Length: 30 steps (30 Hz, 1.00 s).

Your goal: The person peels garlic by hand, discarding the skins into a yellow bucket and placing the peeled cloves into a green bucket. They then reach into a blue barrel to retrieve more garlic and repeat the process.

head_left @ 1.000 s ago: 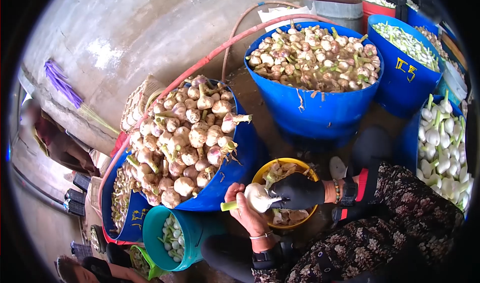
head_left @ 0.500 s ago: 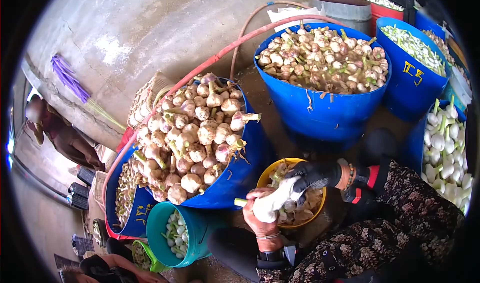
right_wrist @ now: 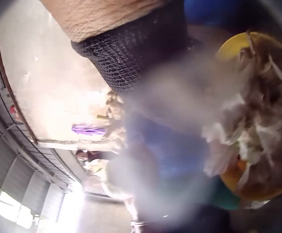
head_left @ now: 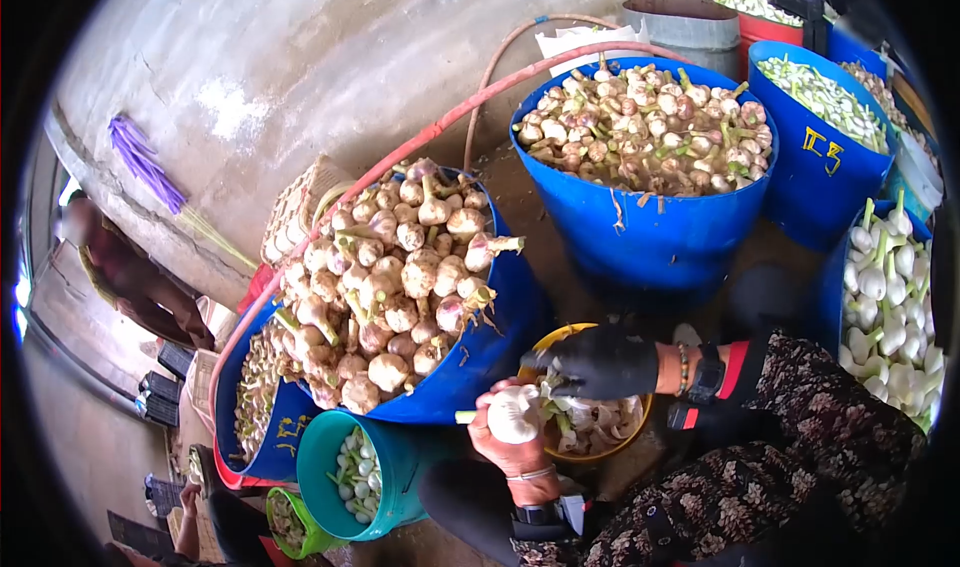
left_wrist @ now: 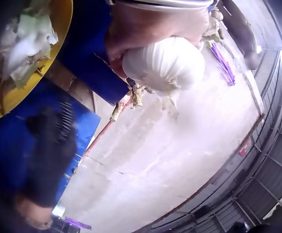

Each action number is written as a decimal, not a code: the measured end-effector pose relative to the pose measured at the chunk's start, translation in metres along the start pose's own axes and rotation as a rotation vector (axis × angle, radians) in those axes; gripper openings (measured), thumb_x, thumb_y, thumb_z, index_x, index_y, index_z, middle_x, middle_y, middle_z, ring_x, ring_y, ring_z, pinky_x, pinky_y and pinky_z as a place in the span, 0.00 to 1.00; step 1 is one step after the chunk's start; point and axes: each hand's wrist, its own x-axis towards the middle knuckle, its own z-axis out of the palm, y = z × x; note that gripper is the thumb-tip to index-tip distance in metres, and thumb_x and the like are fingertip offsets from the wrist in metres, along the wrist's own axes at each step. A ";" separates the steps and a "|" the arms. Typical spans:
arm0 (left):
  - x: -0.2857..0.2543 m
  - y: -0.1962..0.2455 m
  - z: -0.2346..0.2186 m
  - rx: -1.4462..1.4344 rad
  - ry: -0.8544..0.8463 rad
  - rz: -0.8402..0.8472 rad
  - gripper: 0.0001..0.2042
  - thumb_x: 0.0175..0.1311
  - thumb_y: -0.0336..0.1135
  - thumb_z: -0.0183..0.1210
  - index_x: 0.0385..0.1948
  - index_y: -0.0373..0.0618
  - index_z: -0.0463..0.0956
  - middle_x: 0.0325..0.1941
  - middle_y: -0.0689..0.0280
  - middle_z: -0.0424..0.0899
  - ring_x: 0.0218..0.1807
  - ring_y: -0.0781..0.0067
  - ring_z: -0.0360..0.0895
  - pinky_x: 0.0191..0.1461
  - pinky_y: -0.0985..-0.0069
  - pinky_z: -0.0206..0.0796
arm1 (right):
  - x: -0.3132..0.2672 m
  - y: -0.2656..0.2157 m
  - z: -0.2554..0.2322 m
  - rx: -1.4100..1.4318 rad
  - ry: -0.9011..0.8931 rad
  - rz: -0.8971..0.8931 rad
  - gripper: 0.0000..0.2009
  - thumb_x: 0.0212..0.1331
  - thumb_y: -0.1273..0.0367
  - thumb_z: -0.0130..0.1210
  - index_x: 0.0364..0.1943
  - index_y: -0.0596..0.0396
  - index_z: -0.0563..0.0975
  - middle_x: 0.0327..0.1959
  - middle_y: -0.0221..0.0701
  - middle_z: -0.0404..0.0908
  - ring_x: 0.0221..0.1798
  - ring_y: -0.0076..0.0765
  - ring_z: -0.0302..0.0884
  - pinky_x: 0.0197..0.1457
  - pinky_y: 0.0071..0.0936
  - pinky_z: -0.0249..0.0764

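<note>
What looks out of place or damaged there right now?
The nearest blue tub: its garlic is heaped above the rim, with a stem jutting past the edge, so some might roll off. A scrap hangs outside the water-filled tub. The bulb in the left hand shows no obvious damage.

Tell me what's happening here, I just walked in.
It looks like peeling work. A person's left hand grips a white garlic bulb; the gloved right hand is close by, though whether it holds anything is unclear. A yellow bucket below holds peelings. Nearby, a blue tub is heaped with dirtier bulbs, and a teal bucket contains white ones.
</note>
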 end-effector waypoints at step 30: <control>0.001 -0.018 -0.035 0.525 0.070 0.022 0.09 0.62 0.36 0.56 0.41 0.46 0.75 0.43 0.64 0.83 0.46 0.64 0.78 0.54 0.67 0.69 | -0.031 0.005 0.017 0.124 -0.331 -0.053 0.06 0.57 0.66 0.55 0.33 0.52 0.78 0.25 0.36 0.78 0.25 0.43 0.78 0.30 0.36 0.73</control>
